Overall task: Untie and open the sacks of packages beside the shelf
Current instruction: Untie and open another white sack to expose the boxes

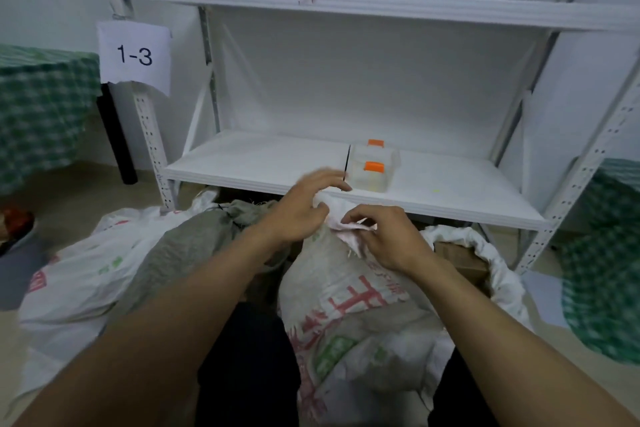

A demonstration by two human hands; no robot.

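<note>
One open sack (491, 253) holds cardboard (459, 255); right hand (394, 239) pinches printed sack (353, 308).

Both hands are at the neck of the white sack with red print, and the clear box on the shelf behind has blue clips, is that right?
Not quite. The head view shows orange clips, not blue, on the clear box on the shelf. The rest holds: left hand and right hand are at the neck of the white sack.
</note>
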